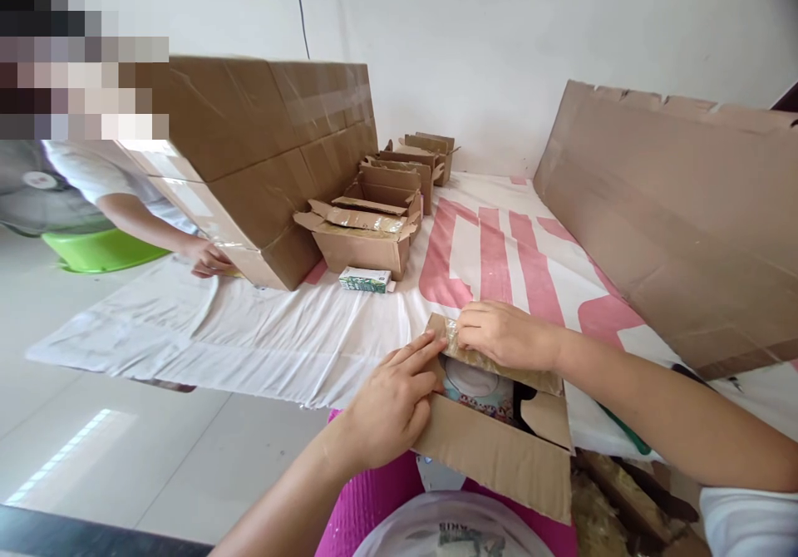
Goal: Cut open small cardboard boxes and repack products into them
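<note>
An open cardboard box [499, 449] sits at the table's near edge, just in front of my lap. Through its opening shows something with a printed, pale blue and white surface [477, 386], next to a dark area. My left hand [396, 403] grips the box's left side, its index and middle fingers stretched toward the far corner. The fingers of my right hand [504, 332] are curled on the far flap [499, 363], where shiny clear tape runs. Whether a loose tape end is between those fingers, I cannot tell.
Taped cartons [249, 125] are stacked at the left. Several open boxes [362, 249] line up beside them, with a small green-and-white box [365, 280] in front. A large cardboard sheet [673, 224] leans at right. A co-worker's hand [209, 258] touches the table left of the stack.
</note>
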`<state>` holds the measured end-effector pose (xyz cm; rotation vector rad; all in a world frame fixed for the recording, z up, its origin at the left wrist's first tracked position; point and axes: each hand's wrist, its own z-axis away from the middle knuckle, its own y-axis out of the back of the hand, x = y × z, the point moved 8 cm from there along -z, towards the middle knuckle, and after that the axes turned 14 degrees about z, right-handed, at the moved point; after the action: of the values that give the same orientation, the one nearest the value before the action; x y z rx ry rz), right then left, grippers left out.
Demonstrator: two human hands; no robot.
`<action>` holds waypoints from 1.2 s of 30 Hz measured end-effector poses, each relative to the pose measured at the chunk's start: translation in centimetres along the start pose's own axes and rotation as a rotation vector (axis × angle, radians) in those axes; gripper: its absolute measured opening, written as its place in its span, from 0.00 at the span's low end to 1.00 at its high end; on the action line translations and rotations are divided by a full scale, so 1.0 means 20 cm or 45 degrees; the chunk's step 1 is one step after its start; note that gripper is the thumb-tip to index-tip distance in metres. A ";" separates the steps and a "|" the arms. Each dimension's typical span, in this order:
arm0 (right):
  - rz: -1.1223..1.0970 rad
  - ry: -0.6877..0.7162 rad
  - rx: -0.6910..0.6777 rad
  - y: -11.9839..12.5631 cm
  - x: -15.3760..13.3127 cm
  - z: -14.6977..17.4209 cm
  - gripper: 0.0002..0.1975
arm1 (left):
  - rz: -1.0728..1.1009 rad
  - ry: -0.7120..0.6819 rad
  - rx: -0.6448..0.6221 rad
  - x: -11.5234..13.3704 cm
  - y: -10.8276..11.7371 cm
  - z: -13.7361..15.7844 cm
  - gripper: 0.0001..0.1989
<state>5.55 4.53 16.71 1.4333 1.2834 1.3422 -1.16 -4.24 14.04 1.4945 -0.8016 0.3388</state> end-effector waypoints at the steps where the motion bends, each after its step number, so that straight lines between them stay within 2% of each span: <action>1: 0.014 0.019 -0.008 0.00 -0.01 -0.01 0.11 | -0.001 0.007 0.010 0.00 0.00 0.00 0.19; 10: 0.060 0.106 -0.110 0.01 -0.03 -0.03 0.07 | 0.014 -0.011 0.113 -0.02 -0.01 0.01 0.17; 18: 0.172 0.130 -0.116 -0.02 -0.05 -0.04 0.10 | -0.002 -0.006 0.142 -0.02 0.00 0.02 0.16; 22: 0.214 0.108 -0.036 0.01 -0.02 0.03 0.11 | -0.004 0.004 0.168 -0.03 0.00 0.03 0.17; 26: 0.156 -0.001 0.166 0.07 0.03 0.08 0.13 | -0.008 -0.013 0.189 -0.02 0.00 0.00 0.15; 28: 0.176 0.040 0.211 0.07 0.01 0.07 0.13 | -0.018 -0.003 0.204 -0.02 0.00 -0.01 0.15; 36: 0.529 0.285 0.214 0.03 -0.11 0.00 0.15 | -0.039 -0.005 0.203 -0.01 -0.02 0.01 0.14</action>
<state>5.85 2.19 16.92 1.7761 1.3102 1.7423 -1.18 -4.43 13.60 1.6553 -0.7681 0.3844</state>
